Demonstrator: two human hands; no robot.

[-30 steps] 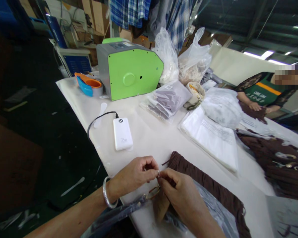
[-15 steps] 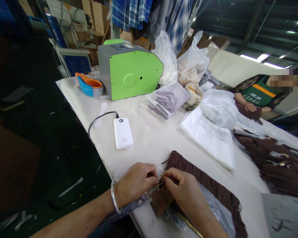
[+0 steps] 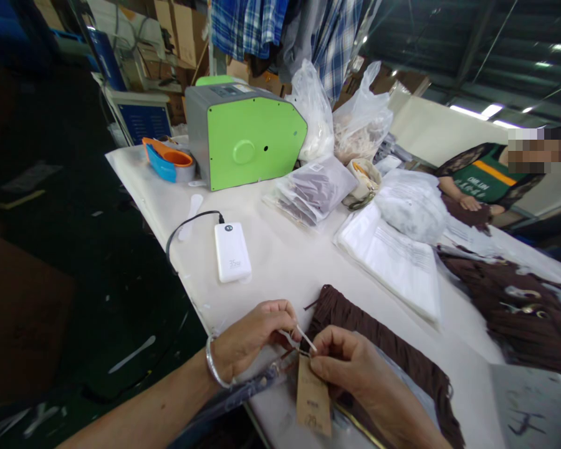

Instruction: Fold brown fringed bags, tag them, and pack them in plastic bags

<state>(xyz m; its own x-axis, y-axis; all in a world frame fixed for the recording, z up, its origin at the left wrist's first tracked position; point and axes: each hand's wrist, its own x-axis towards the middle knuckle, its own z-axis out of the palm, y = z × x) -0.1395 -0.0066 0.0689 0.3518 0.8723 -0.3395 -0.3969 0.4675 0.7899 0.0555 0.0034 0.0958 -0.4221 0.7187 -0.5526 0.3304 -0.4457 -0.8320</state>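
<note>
My left hand (image 3: 257, 333), with a silver bangle at its wrist, pinches one end of a thin white tag string (image 3: 305, 337). The other end runs to my right hand (image 3: 355, 368), whose thumb and forefinger are pressed together on it. Below those fingers hangs a brown cardboard hang tag (image 3: 313, 399) with printing and "29" on it. Under my hands lies a dark brown folded garment (image 3: 383, 337) with gathered fabric, partly beneath clear plastic (image 3: 416, 393). My right hand hides part of it.
A white power bank (image 3: 232, 252) with a black cable lies on the table. Behind it stand a green and grey machine (image 3: 252, 143) and a tape roll (image 3: 168, 161). Plastic bags (image 3: 393, 262) are stacked to the right. A co-worker (image 3: 486, 181) handles brown fabric farther back.
My hands have drawn slightly apart, with the white string now stretched between them. The brown tag has swung into view, its printed face showing.
</note>
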